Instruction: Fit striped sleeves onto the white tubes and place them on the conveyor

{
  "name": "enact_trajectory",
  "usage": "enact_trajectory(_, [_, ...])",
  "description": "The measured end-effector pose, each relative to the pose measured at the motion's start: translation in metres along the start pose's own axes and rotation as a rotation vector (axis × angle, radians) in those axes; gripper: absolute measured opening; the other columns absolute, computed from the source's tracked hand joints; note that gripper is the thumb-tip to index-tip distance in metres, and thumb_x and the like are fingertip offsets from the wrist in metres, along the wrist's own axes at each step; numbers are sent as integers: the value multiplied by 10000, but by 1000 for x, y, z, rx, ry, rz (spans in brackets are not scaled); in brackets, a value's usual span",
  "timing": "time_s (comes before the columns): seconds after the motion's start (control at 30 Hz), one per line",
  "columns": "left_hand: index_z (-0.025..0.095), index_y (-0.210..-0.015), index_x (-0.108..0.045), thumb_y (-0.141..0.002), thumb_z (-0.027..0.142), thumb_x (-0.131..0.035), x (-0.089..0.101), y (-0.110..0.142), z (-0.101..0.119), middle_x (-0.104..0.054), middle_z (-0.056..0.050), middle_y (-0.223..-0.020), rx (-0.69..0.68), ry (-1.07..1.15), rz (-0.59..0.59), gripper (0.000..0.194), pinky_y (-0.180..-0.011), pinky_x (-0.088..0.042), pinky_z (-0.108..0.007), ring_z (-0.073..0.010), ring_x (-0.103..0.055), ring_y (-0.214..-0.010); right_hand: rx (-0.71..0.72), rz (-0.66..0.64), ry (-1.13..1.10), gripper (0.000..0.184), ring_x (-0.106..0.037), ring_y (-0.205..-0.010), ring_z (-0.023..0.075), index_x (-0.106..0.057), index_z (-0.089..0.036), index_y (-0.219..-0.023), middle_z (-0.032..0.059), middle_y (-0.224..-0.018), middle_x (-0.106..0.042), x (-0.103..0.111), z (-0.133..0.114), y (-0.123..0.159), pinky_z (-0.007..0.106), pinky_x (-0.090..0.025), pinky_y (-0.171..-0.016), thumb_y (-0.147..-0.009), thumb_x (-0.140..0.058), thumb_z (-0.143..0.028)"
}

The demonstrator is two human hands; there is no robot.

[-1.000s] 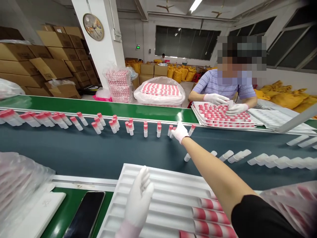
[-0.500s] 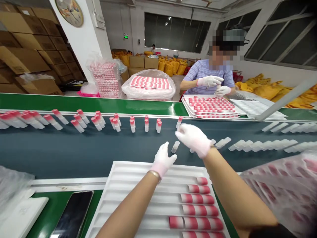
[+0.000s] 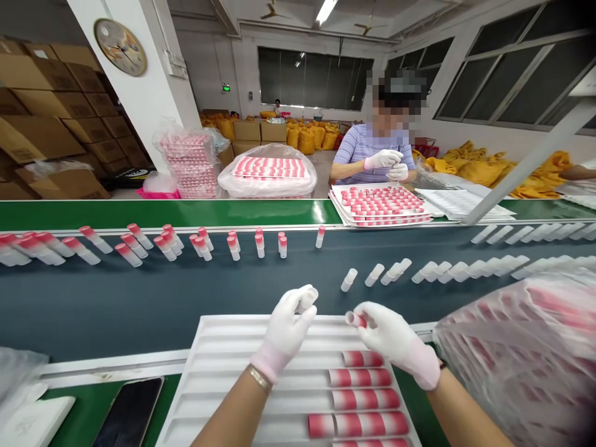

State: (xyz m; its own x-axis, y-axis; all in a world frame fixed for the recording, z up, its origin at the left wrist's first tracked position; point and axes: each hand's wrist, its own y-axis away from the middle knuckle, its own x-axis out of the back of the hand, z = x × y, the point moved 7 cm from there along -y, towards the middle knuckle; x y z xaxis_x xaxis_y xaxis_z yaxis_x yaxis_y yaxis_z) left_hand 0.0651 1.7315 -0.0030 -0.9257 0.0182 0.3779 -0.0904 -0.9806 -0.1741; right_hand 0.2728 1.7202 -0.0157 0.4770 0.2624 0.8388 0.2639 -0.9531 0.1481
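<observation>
In the head view my left hand (image 3: 285,332), gloved in white, is closed around a small whitish tube (image 3: 308,298) just above the tray's far edge. My right hand (image 3: 393,338), also gloved, pinches a short red-and-white cap (image 3: 356,320) with its hollow end facing left. Below both hands lies a white grooved tray (image 3: 223,366). Rows of red-and-white caps (image 3: 361,377) fill the right part of its grooves. Beyond the hands, white tubes (image 3: 349,280) stand on the dark belt (image 3: 186,298), and one red-capped tube (image 3: 320,237) stands farther back.
More red-capped tubes (image 3: 259,243) line the belt leftward. A plastic-wrapped stack (image 3: 521,347) crowds the right side; a phone (image 3: 130,413) lies at left. Across the belt a gloved co-worker (image 3: 372,149) handles something over loaded trays (image 3: 384,205). A slanted grey pole (image 3: 526,167) rises at right.
Both hands have drawn back from the belt toward me. My left hand has taken hold of a white tube, and my right hand now shows a cap over the tray. The view has tilted up slightly.
</observation>
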Motion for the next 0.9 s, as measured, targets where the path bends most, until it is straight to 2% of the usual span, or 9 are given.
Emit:
enact_trajectory(0.1, [206,-1276,-582,-903,290,-562,11,21,13,-622,-104,-1224,-42,-24,-18,383,-996,-485,-367,-233,-577,-1174,236,134,-392,203,-626,-918,165,-573,-178,-1045,69,-1025,-650,20,-48,2,289,-509,-816,-929,-438,-277])
enact_trajectory(0.17, [218,-1278,-582,-915,294,-561,19,30,18,-638,-99,-1171,-73,-77,11,371,-955,-499,-361,-231,-594,-1124,365,216,-526,224,-618,-926,184,-583,-178,-1098,78,-1017,-635,32,-73,3,323,-518,-803,-912,-490,-260])
enact_trajectory(0.3, [213,-1276,-578,-922,250,-555,36,41,25,-657,-83,-1032,-194,-265,115,356,-826,-519,-341,-213,-628,-952,595,298,-397,203,-575,-885,172,-609,-183,-1084,77,-974,-595,52,-109,5,335,-512,-782,-911,-503,-186])
enact_trajectory(0.4, [230,-1271,-569,-944,213,-518,38,48,32,-684,-63,-1014,-265,-373,89,331,-832,-507,-334,-201,-625,-934,741,206,-274,209,-546,-864,151,-600,-187,-1089,60,-948,-556,60,-131,12,312,-493,-781,-926,-478,-143])
enact_trajectory(0.53, [268,-1285,-553,-967,233,-487,34,57,39,-718,-40,-1066,-252,-446,7,326,-914,-475,-359,-213,-626,-999,681,25,25,147,-490,-706,129,-606,-187,-915,26,-862,-499,55,-150,18,267,-432,-618,-917,-466,-139])
enact_trajectory(0.63, [246,-1311,-539,-971,273,-472,35,62,42,-700,-75,-1106,-172,-416,-3,347,-907,-477,-383,-242,-615,-1036,653,-7,93,126,-493,-689,138,-596,-174,-867,32,-868,-510,49,-158,21,274,-416,-588,-885,-483,-121])
enact_trajectory(0.77, [251,-1331,-517,-981,264,-427,32,67,52,-656,-81,-1129,-135,-205,-81,362,-899,-479,-361,-225,-595,-1031,664,145,-260,155,-556,-793,152,-603,-171,-952,32,-860,-559,51,-160,27,302,-488,-721,-865,-500,-95])
enact_trajectory(0.83, [245,-1221,-583,-977,281,-434,32,69,56,-655,-65,-1053,-98,-57,-96,288,-863,-490,-335,-210,-599,-971,622,213,-466,254,-587,-821,139,-588,-183,-1085,25,-886,-593,52,-154,30,288,-508,-778,-842,-556,-112])
enact_trajectory(0.9, [223,-1094,-620,-962,317,-469,32,72,54,-651,-56,-966,-17,79,-105,221,-814,-503,-320,-206,-606,-907,562,202,-566,313,-613,-829,129,-584,-201,-1125,22,-926,-623,48,-150,33,259,-522,-778,-820,-600,-130])
